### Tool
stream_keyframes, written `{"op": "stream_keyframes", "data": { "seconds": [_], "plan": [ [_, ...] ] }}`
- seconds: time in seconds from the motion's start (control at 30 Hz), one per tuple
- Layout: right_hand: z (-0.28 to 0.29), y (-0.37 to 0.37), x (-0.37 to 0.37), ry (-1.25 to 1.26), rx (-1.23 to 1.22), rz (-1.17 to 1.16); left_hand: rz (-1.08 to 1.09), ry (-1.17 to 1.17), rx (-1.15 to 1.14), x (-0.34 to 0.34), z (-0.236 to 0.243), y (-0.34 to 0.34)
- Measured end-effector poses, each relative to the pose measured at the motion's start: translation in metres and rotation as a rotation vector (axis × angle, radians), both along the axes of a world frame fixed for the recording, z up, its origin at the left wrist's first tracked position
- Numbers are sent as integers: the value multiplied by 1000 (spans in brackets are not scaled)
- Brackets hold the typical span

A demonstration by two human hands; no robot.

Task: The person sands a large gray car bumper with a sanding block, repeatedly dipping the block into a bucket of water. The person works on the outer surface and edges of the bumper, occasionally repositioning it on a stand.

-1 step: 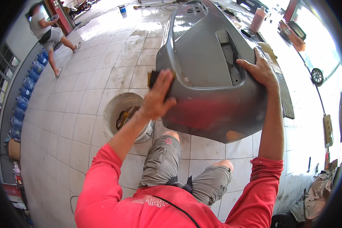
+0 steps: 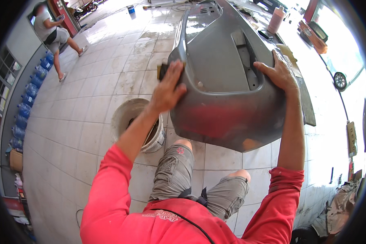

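A grey car body panel [image 2: 211, 69] with a reddish lower patch and a slotted recess fills the upper middle. My left hand [image 2: 168, 89] presses a dark block with yellowish edges [image 2: 162, 72] against its left rim, fingers together over the block. On the opposite rim, my right hand [image 2: 279, 75] grips the panel, thumb on top and fingers along the outer edge. A white bucket [image 2: 121, 114] with items inside, partly hidden by my left forearm, stands below the panel's left side.
A co-worker [image 2: 55, 34] walks at upper left beside a row of blue water jugs [image 2: 26, 97]. A pink bottle [image 2: 275, 20] stands beyond the panel. An orange mirror-like part [image 2: 313, 36], a wheel [image 2: 339, 81] and piled material [image 2: 333, 207] are at the right.
My left hand and the block have slid upward along the panel's left rim. My right hand holds the same spot, and the co-worker has shifted slightly.
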State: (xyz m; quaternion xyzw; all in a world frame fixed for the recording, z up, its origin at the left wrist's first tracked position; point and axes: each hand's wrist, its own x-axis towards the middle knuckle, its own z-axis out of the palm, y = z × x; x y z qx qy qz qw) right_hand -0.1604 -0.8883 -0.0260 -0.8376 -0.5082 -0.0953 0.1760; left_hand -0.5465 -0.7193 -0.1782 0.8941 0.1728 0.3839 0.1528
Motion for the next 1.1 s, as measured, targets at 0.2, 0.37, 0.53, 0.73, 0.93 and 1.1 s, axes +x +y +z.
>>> {"op": "stream_keyframes", "data": {
  "seconds": [0.2, 0.37, 0.53, 0.73, 0.93, 1.1],
  "plan": [
    [-1, 0, -6, 29, -8, 2, 123, 55, 9, 35, 22, 24],
    [-3, -2, 3, 63, 3, -30, -76, 23, 43, 14, 9, -69],
    [-2, 13, -4, 69, 3, -3, 124, 83, -101, 38, 46, 91],
    [-12, -2, 8, 46, 20, -43, -125, 27, 69, 17, 2, -75],
    [-14, 12, 1, 28, 28, -5, -8, 13, 15, 29, 35, 79],
    [-8, 7, 9, 15, -24, -53, 82, -87, 31, 38, -8, 12]
  ]
}}
